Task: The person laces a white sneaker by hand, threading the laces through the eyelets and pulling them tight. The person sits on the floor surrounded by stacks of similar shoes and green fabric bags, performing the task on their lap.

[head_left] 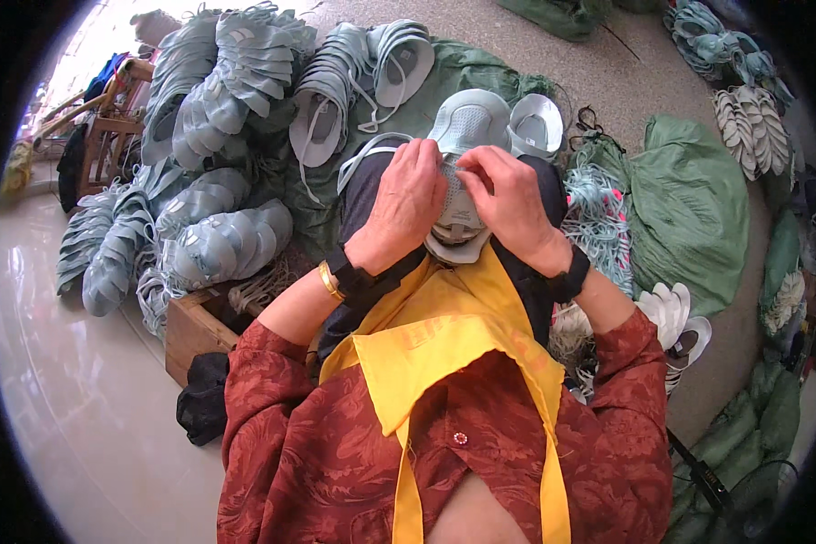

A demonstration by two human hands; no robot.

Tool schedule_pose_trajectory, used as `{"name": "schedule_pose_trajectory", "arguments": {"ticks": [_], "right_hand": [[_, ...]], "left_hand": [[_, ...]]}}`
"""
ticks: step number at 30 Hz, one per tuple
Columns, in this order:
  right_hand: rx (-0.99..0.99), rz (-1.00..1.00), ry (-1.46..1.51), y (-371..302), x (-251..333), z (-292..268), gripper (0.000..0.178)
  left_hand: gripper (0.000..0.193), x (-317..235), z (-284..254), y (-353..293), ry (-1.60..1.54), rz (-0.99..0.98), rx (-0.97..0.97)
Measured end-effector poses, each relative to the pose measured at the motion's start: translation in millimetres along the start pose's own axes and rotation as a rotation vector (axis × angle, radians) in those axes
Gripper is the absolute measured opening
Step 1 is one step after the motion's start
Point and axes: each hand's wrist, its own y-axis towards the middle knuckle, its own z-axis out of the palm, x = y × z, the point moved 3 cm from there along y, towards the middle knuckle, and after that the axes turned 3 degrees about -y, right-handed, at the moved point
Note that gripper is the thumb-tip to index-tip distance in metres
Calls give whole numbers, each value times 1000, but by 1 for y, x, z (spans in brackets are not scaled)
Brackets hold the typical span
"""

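A pale grey-green shoe upper (467, 118) lies across my lap, its toe pointing away from me. My left hand (410, 192) is closed at its left edge, fingers pressed together on the upper. Over the upper's middle, my right hand (510, 192) has its fingers curled into a pinch; whatever sits between the tips is too small to make out. A pale lace (372, 156) loops out beside my left hand. Just right of the upper's toe lies another light shoe upper (536, 125).
Stacks of nested pale uppers (236, 86) and laced uppers (363, 68) stand at the left and ahead. A wooden box (195, 328) is by my left elbow. Bundled laces (597, 227) and a green sack (689, 213) lie at the right. White uppers (671, 313) sit near my right elbow.
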Motion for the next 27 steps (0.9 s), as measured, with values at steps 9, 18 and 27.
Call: {"name": "schedule_pose_trajectory", "arguments": {"ticks": [9,18,27], "right_hand": [[49,-34,-244,16,-10,18,13],[275,406,467,-8,32,-111,9],[214,298,685,-1,16,-86,11]], "left_hand": [[14,0,-1,5,-40,30,-22],[18,-14,-24,28,-274,-5,55],[10,-19,-4,51,-707,-28,614]]}}
